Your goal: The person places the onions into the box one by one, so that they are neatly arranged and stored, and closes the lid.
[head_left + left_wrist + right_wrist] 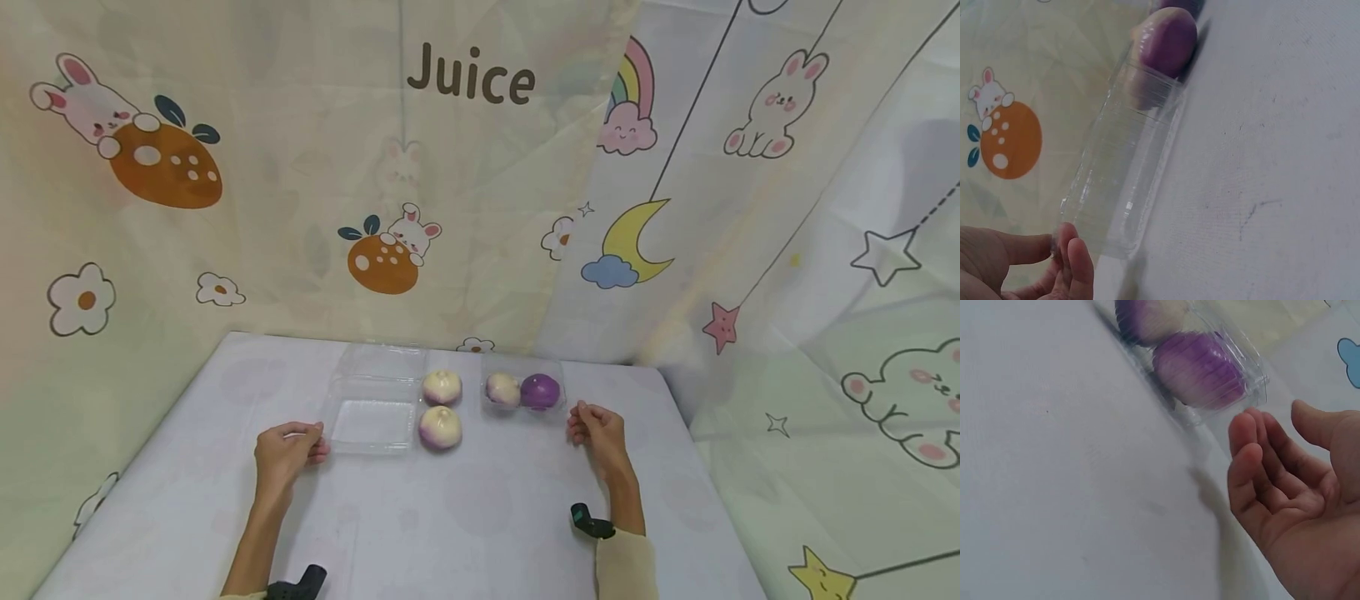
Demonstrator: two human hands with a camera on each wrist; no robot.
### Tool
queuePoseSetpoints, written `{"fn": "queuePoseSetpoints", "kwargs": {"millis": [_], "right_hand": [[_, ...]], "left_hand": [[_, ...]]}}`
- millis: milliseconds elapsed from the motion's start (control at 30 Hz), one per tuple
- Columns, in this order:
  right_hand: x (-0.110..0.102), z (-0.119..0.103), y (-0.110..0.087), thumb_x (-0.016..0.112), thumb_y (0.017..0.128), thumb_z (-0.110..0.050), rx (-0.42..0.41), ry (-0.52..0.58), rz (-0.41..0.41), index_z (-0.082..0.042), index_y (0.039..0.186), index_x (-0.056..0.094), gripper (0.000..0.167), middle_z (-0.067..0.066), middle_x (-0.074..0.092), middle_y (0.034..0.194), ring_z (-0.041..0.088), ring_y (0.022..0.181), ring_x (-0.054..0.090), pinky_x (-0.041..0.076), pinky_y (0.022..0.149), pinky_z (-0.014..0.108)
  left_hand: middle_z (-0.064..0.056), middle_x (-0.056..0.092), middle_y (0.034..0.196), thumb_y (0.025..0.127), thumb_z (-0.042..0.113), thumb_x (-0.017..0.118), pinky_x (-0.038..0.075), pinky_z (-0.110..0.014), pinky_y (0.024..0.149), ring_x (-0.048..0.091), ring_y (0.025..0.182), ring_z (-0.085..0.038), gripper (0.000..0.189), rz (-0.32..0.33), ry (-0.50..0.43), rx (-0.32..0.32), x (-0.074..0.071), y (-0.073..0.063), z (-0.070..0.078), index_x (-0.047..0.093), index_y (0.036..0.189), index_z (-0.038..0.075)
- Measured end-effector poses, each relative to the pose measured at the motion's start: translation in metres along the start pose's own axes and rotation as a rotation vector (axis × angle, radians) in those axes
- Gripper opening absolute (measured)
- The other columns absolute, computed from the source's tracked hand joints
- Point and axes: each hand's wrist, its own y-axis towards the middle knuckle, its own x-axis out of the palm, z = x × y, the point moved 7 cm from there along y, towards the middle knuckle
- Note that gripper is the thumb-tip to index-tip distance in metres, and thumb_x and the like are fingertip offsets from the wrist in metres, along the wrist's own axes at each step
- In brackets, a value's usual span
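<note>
My left hand point(288, 454) pinches the near left rim of an open clear plastic box point(372, 423) between thumb and fingertips; in the left wrist view the box point(1119, 169) holds nothing. Just right of it sit two round cream-and-purple vegetables like turnips, a back one point(442, 387) and a front one point(440, 427). A second clear box point(525, 367) holds a pale vegetable point(502, 390) and a deep purple one point(540, 392). Beside that box's right end, my right hand point(603, 437) has loosely curled fingers, thumb apart, nothing between them in the right wrist view.
A white cloth covers the table point(465, 517). Its back edge meets a printed curtain point(285, 208) with rabbits and fruit, and another printed curtain point(795, 250) hangs along the right. Dark camera mounts are strapped at both wrists.
</note>
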Motion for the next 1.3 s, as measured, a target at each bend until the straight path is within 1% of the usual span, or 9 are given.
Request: {"fn": "queuePoseSetpoints", "kwargs": {"millis": [133, 233, 467, 600, 733, 833, 1033, 1100, 1300], "right_hand": [[-0.003, -0.011, -0.002, 0.064, 0.112, -0.023, -0.090, 0.007, 0.081, 0.020, 0.122, 0.065, 0.043, 0.006, 0.082, 0.091, 0.011, 0.077, 0.078, 0.069, 0.075, 0.022], [-0.004, -0.018, -0.003, 0.066, 0.111, -0.022, -0.136, 0.027, 0.116, 0.019, 0.127, 0.065, 0.044, 0.011, 0.084, 0.100, 0.009, 0.082, 0.080, 0.070, 0.083, 0.022], [0.002, -0.032, -0.003, 0.075, 0.105, -0.020, -0.211, 0.029, 0.160, 0.010, 0.128, 0.073, 0.037, 0.018, 0.083, 0.114, 0.005, 0.089, 0.080, 0.068, 0.086, 0.018], [0.010, -0.041, -0.006, 0.080, 0.100, -0.008, -0.258, 0.090, 0.152, 0.011, 0.126, 0.074, 0.033, 0.020, 0.083, 0.115, 0.007, 0.089, 0.081, 0.068, 0.085, 0.019], [0.019, -0.049, -0.011, 0.083, 0.095, 0.001, -0.282, 0.142, 0.128, 0.012, 0.128, 0.072, 0.037, 0.021, 0.082, 0.119, 0.009, 0.094, 0.082, 0.069, 0.087, 0.020], [0.027, -0.052, -0.015, 0.084, 0.093, 0.003, -0.300, 0.144, 0.102, 0.011, 0.130, 0.072, 0.040, 0.029, 0.078, 0.124, 0.012, 0.098, 0.082, 0.069, 0.089, 0.021], [0.045, -0.055, -0.020, 0.087, 0.087, 0.008, -0.333, 0.145, 0.026, 0.013, 0.134, 0.068, 0.050, 0.043, 0.067, 0.132, 0.032, 0.111, 0.081, 0.069, 0.094, 0.026], [0.050, -0.055, -0.021, 0.087, 0.086, 0.008, -0.339, 0.137, 0.015, 0.013, 0.135, 0.068, 0.053, 0.043, 0.067, 0.133, 0.037, 0.114, 0.080, 0.068, 0.096, 0.027], [0.065, -0.055, -0.026, 0.090, 0.084, 0.008, -0.376, 0.080, -0.016, 0.009, 0.133, 0.071, 0.052, 0.037, 0.072, 0.131, 0.038, 0.115, 0.079, 0.068, 0.099, 0.027]], "left_hand": [[0.000, 0.077, 0.073, 0.107, 0.013, 0.068, 0.070, -0.025, 0.064, 0.075, 0.061, -0.009, 0.031, 0.011, -0.003, 0.004, -0.001, 0.001, 0.000, 0.066, 0.119, -0.016], [-0.001, 0.077, 0.073, 0.107, 0.013, 0.069, 0.070, -0.025, 0.065, 0.076, 0.061, -0.009, 0.031, 0.014, -0.004, 0.007, -0.001, 0.001, -0.001, 0.066, 0.118, -0.016], [-0.002, 0.078, 0.073, 0.106, 0.012, 0.069, 0.069, -0.024, 0.063, 0.076, 0.061, -0.010, 0.030, 0.030, -0.002, 0.012, -0.002, 0.001, -0.001, 0.067, 0.117, -0.016], [-0.002, 0.078, 0.073, 0.106, 0.012, 0.069, 0.069, -0.023, 0.063, 0.076, 0.061, -0.011, 0.029, 0.036, -0.003, 0.021, -0.003, 0.002, 0.000, 0.068, 0.115, -0.016], [-0.002, 0.078, 0.072, 0.106, 0.012, 0.069, 0.069, -0.023, 0.062, 0.076, 0.061, -0.010, 0.029, 0.038, -0.004, 0.024, -0.003, 0.002, 0.000, 0.068, 0.114, -0.016], [-0.001, 0.078, 0.072, 0.106, 0.012, 0.070, 0.069, -0.022, 0.062, 0.075, 0.060, -0.009, 0.029, 0.037, -0.005, 0.021, -0.003, 0.002, -0.001, 0.068, 0.114, -0.016], [-0.001, 0.078, 0.072, 0.107, 0.012, 0.070, 0.069, -0.023, 0.063, 0.075, 0.060, -0.008, 0.030, 0.038, -0.018, 0.020, -0.003, 0.001, -0.002, 0.068, 0.115, -0.016], [0.000, 0.077, 0.072, 0.107, 0.013, 0.070, 0.069, -0.023, 0.063, 0.075, 0.060, -0.008, 0.030, 0.038, -0.020, 0.024, -0.003, 0.001, -0.002, 0.068, 0.114, -0.016], [0.000, 0.078, 0.072, 0.107, 0.013, 0.070, 0.070, -0.024, 0.064, 0.075, 0.060, -0.008, 0.031, 0.032, -0.027, 0.032, -0.002, 0.002, -0.002, 0.068, 0.115, -0.016]]}}
